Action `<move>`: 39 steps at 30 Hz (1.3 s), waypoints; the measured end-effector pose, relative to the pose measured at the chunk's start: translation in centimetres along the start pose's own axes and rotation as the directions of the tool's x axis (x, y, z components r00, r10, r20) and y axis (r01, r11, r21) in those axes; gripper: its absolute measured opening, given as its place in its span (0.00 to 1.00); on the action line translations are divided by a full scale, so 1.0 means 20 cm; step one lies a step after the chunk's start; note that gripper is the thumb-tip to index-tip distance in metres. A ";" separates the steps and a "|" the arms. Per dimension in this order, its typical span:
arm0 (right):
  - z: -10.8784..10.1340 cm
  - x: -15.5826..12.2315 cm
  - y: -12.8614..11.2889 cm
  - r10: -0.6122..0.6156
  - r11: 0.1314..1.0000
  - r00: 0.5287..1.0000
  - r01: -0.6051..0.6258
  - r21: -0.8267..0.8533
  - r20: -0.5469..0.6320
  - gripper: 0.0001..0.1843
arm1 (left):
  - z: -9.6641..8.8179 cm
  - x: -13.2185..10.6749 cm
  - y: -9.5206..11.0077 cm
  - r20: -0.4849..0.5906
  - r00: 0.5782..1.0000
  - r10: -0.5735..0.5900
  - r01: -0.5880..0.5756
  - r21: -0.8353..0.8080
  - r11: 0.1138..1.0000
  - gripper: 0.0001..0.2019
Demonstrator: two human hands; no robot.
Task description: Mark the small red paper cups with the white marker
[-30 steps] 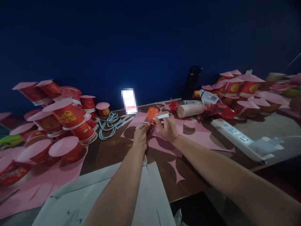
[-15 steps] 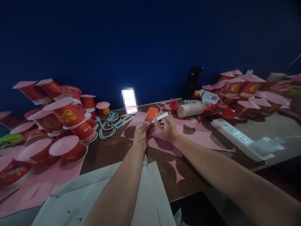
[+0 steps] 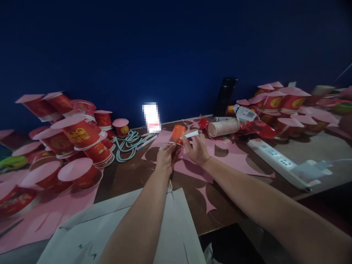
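Observation:
My left hand [image 3: 165, 156] is closed on a red-orange paper cup [image 3: 178, 133], gripping its near end while the cup points away over the table. In my right hand [image 3: 197, 148] is a white pen [image 3: 192, 134], pinched between thumb and fingers, with its left end close to the cup's right side. Whether the tip touches the cup I cannot tell. Beneath both hands lie pink paper sheets [image 3: 198, 168] with round holes cut out of them.
Red cups topped with pink discs [image 3: 74, 170] are heaped on the left, and more cups [image 3: 293, 100] at the right. A nested stack of cups [image 3: 224, 128], a clear bottle [image 3: 247, 114], a power strip [image 3: 271, 156], a coiled cable [image 3: 121, 156] and a white board [image 3: 180, 227] lie around.
My right hand has shifted slightly to the right, and the pen's left end has drawn away from my left hand's fingers. The left hand and the cup have barely moved.

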State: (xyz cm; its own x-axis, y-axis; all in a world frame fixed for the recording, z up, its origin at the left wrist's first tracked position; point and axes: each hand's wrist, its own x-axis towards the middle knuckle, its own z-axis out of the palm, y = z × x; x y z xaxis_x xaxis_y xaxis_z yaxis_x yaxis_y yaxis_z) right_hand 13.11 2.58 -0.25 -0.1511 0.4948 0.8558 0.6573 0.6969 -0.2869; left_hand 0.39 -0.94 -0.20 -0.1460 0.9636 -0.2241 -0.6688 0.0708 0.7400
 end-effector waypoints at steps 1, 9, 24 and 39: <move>0.00 0.00 0.00 -0.004 1.000 1.000 0.004 -0.004 -0.003 0.10 | 0.00 0.00 0.00 -0.005 1.000 -0.004 0.004 0.001 1.000 0.06; 0.00 0.00 0.01 -0.006 1.000 1.000 0.006 -0.013 -0.003 0.10 | 0.00 -0.01 0.01 -0.010 0.999 -0.034 0.034 0.006 0.999 0.05; -0.01 0.00 -0.01 -0.015 1.000 1.000 0.015 0.002 -0.011 0.10 | 0.01 0.00 0.01 -0.021 0.999 -0.034 0.033 -0.024 0.999 0.03; -0.01 0.01 -0.01 -0.013 1.000 1.000 0.013 -0.003 -0.017 0.10 | 0.00 0.00 0.01 0.001 1.000 -0.023 0.023 -0.041 0.999 0.03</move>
State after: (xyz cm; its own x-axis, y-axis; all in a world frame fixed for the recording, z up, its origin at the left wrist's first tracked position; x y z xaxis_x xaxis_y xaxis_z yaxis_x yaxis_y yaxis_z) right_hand 13.08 2.33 0.12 -0.1469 0.4763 0.8669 0.6572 0.7020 -0.2744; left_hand 0.33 -0.96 -0.08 -0.1294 0.9620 -0.2402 -0.7011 0.0826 0.7083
